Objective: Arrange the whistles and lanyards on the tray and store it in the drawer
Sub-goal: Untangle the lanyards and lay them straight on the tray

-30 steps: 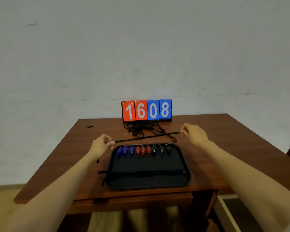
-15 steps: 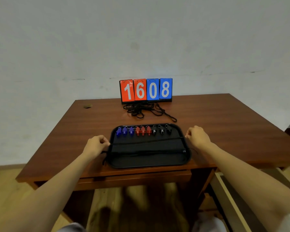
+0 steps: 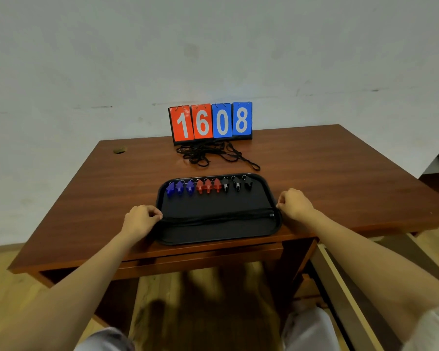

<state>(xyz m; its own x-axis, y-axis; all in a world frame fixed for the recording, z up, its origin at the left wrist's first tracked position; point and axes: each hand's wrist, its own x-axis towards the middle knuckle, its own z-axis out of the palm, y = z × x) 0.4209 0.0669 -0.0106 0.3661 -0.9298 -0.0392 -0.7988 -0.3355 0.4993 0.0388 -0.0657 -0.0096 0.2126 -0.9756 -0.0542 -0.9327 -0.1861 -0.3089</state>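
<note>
Since the earlier frame the taut black cord lanyard (image 3: 217, 218) has come down onto the black rectangular plastic tray (image 3: 219, 235), long axis left-right, left hand (image 3: 140, 219) and right hand (image 3: 294, 203) each pinched shut on an end; loose black lanyards (image 3: 211, 153) lie beyond on the wooden surface (image 3: 327, 168).

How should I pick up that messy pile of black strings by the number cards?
Best guess: take the tangled lanyards by the long loop that trails out toward the right, near the tray. That loop lies free on the table, apart from the knot, so come from the right and front. Pinch it and draw slowly. Grabbing the middle would lift the whole tangle at once.
</note>
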